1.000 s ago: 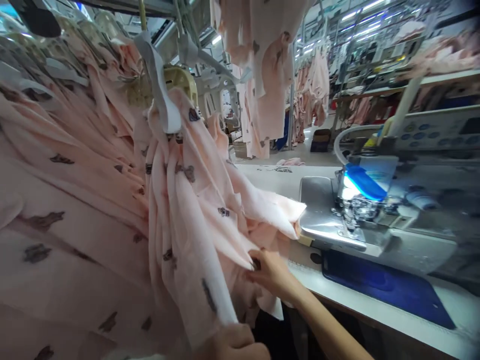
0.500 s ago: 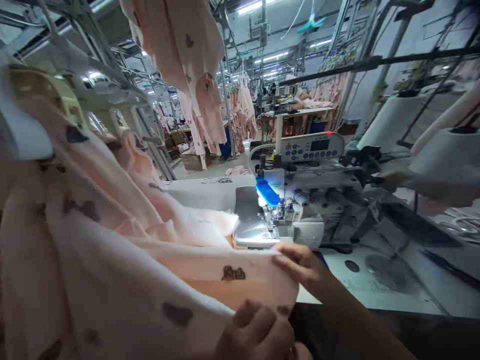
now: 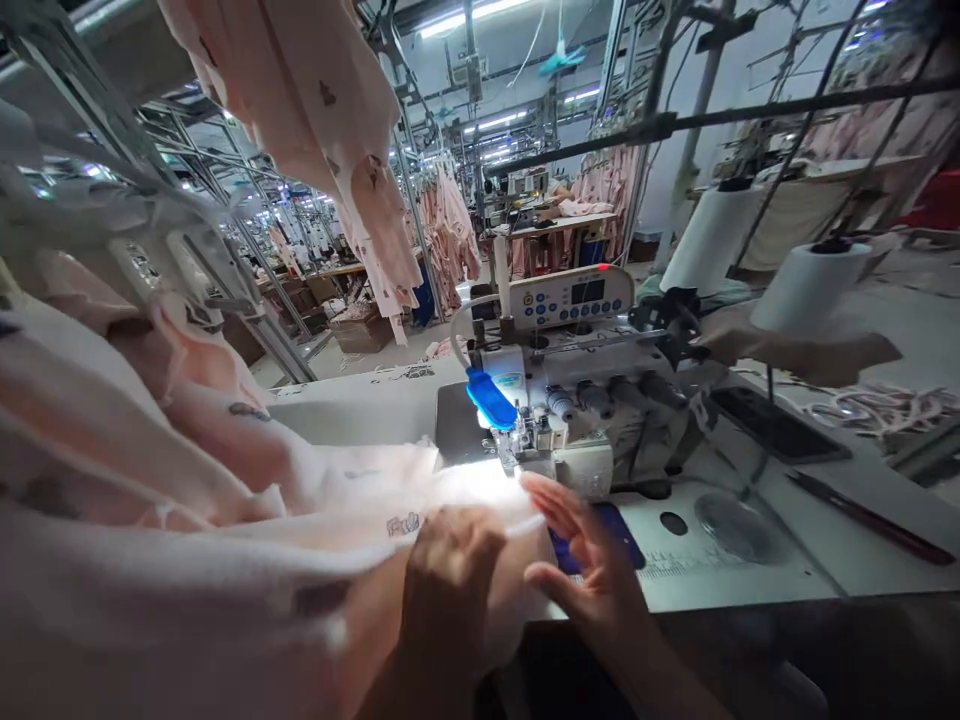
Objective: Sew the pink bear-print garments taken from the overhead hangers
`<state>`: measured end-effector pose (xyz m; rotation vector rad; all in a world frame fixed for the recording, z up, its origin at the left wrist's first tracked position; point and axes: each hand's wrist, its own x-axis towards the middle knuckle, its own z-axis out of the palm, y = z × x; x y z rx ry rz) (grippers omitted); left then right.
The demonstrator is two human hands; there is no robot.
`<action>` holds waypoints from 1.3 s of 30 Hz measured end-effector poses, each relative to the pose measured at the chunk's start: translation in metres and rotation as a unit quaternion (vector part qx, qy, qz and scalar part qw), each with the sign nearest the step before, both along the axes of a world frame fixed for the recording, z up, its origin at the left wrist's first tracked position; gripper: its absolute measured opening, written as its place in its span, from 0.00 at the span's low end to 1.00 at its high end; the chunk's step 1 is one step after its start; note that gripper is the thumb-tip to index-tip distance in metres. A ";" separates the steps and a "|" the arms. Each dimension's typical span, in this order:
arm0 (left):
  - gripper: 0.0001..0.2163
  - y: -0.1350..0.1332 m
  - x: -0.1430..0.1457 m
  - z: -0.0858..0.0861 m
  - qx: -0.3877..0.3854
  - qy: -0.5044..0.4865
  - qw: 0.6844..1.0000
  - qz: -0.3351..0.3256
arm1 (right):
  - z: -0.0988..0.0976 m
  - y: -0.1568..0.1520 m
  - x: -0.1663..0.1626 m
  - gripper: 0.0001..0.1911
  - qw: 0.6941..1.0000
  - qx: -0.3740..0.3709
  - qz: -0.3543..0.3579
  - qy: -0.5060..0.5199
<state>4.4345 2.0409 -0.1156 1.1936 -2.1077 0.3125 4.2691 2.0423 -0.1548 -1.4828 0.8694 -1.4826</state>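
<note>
A pale pink fabric piece with small dark prints (image 3: 367,460) spreads from the left across the table, its far edge lying brightly lit at the front of the overlock sewing machine (image 3: 585,365). My left hand (image 3: 454,555) rests over the fabric, fingers curled and closed on it just short of the needle area. To its right my right hand (image 3: 589,560) has thumb and fingers apart, the fingertips by the fabric's edge near the presser foot (image 3: 514,455). A blue guard (image 3: 491,400) hangs above the foot.
White thread cones (image 3: 709,235) stand behind the machine at right. Dark tweezers (image 3: 870,515) and a round clear dish (image 3: 739,525) lie on the table (image 3: 712,585). Pink garments (image 3: 307,110) hang overhead; a metal frame (image 3: 225,280) rises at left.
The fabric edge has moved up to the machine's foot. My left hand has moved forward onto the cloth, and my right hand has opened from its pinch. The view has shifted right.
</note>
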 end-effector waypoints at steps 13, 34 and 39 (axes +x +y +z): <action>0.10 -0.060 -0.009 0.022 0.193 -0.093 0.968 0.134 | 0.008 -0.032 0.014 0.14 0.975 0.193 -0.077 0.072; 0.16 -0.034 0.000 -0.004 0.008 -0.100 0.988 -0.121 | -0.004 0.005 0.007 0.27 0.985 0.167 -0.013 0.048; 0.12 0.009 -0.006 -0.028 -0.013 -0.017 0.989 -0.147 | -0.021 0.010 0.001 0.17 0.985 0.069 -0.139 0.072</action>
